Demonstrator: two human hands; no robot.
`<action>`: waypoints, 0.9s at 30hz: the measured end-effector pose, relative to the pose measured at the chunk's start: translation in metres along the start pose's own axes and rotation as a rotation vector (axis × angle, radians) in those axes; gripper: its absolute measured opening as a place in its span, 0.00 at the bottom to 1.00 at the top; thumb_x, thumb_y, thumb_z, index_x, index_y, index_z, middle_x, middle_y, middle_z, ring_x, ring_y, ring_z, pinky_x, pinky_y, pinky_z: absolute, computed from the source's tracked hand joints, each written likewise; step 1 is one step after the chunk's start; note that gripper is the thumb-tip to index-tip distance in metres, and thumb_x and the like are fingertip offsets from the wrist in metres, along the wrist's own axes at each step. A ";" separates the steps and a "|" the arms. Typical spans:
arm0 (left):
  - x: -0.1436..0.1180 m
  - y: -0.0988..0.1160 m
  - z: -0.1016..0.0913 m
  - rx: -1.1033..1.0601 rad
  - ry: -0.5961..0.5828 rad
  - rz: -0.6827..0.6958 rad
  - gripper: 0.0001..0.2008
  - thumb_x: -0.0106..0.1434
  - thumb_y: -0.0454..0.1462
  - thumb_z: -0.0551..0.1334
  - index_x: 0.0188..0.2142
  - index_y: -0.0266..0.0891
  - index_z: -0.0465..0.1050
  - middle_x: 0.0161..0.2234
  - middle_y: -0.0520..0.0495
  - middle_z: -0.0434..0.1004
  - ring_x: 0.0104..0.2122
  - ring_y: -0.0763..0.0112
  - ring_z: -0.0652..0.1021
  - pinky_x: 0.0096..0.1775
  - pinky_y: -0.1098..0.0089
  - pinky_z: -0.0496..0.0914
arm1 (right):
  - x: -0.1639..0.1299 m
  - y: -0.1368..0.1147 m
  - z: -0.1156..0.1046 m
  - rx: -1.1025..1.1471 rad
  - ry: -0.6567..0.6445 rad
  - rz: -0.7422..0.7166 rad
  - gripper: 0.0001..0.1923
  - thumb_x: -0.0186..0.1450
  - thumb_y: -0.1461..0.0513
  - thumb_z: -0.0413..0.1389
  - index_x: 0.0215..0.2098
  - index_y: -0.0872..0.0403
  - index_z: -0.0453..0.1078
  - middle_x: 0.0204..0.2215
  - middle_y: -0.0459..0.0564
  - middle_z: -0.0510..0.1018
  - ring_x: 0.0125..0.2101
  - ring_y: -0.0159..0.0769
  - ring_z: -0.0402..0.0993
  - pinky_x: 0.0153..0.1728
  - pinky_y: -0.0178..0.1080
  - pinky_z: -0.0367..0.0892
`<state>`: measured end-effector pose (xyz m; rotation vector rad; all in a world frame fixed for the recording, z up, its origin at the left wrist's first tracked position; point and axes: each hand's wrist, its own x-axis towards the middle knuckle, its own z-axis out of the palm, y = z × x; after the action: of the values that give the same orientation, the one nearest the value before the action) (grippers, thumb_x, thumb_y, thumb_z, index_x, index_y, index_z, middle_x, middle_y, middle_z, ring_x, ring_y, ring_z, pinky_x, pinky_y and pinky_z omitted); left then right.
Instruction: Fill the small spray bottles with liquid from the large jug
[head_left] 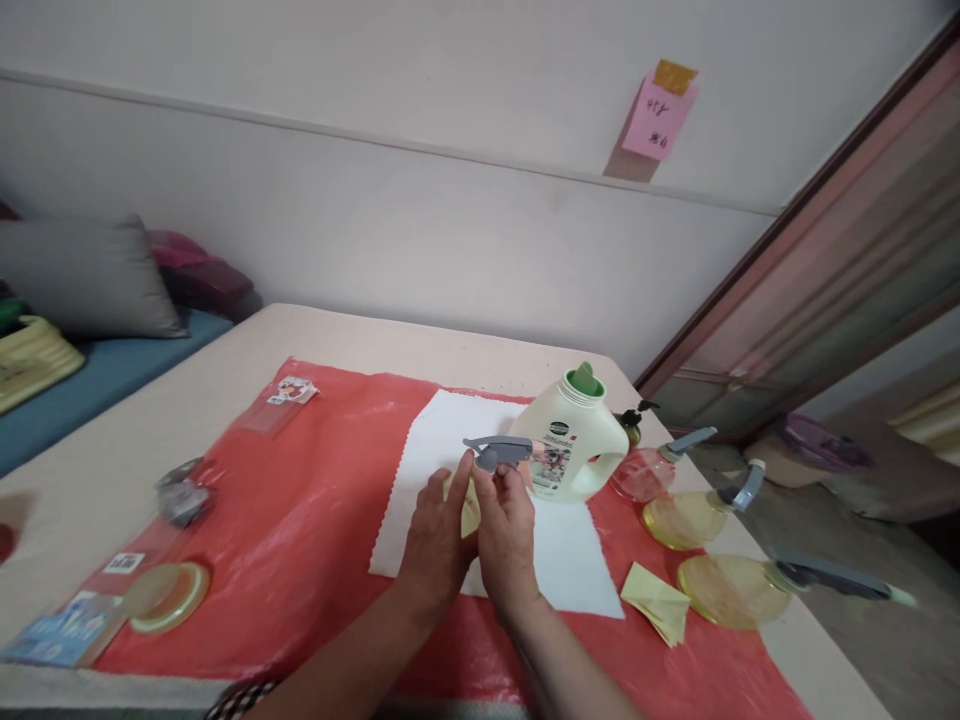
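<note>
In the middle of the head view, my left hand (436,535) is wrapped round the yellowish body of a spray bottle (470,512). My right hand (508,540) closes on its neck, just under the grey trigger head (506,452), which has a pinkish nozzle end pointing right. Both hands hide most of the bottle. They are over a white cloth (420,480) with a scalloped edge. Right behind the nozzle stands a large cream detergent jug (559,430), uncapped, with green inside its mouth.
Spray bottles with pink (643,474) and yellow (733,592) bodies line the table's right side, beside yellow notes (657,602). A red sheet (315,540) covers the table. To the left are a round tape roll (171,597), clear packets (281,405) and a grey cushion (86,275).
</note>
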<state>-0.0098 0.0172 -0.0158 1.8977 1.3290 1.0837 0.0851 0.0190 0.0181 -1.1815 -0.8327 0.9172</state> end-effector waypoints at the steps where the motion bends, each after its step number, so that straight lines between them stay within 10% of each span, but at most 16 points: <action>1: 0.001 0.002 -0.002 -0.034 -0.010 -0.010 0.38 0.66 0.39 0.69 0.72 0.48 0.59 0.64 0.36 0.69 0.65 0.49 0.71 0.65 0.45 0.67 | 0.000 0.000 0.000 0.002 -0.012 0.005 0.19 0.65 0.45 0.65 0.44 0.49 0.77 0.45 0.50 0.82 0.48 0.44 0.76 0.55 0.45 0.67; 11: 0.018 0.004 -0.044 -0.451 -0.122 -0.190 0.46 0.63 0.52 0.71 0.75 0.47 0.55 0.65 0.38 0.72 0.62 0.48 0.75 0.61 0.50 0.71 | 0.017 -0.008 -0.017 0.108 -0.355 0.109 0.31 0.60 0.42 0.70 0.57 0.42 0.80 0.67 0.49 0.75 0.72 0.47 0.61 0.73 0.50 0.52; 23: 0.014 0.032 -0.054 -0.978 -0.710 -0.099 0.48 0.57 0.56 0.76 0.73 0.53 0.62 0.65 0.44 0.74 0.62 0.45 0.75 0.64 0.47 0.67 | 0.037 -0.023 -0.048 0.291 -0.561 0.276 0.24 0.50 0.45 0.75 0.40 0.47 0.85 0.49 0.56 0.86 0.61 0.57 0.74 0.63 0.58 0.68; 27: 0.012 0.028 -0.052 -0.953 -0.742 -0.136 0.47 0.55 0.52 0.78 0.71 0.53 0.65 0.64 0.43 0.74 0.62 0.44 0.74 0.63 0.47 0.67 | 0.036 -0.023 -0.054 0.287 -0.595 0.296 0.25 0.45 0.45 0.77 0.35 0.48 0.84 0.47 0.58 0.87 0.61 0.59 0.75 0.61 0.60 0.68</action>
<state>-0.0391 0.0193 0.0363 1.2309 0.3750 0.6323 0.1520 0.0284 0.0328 -0.7930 -0.9638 1.6216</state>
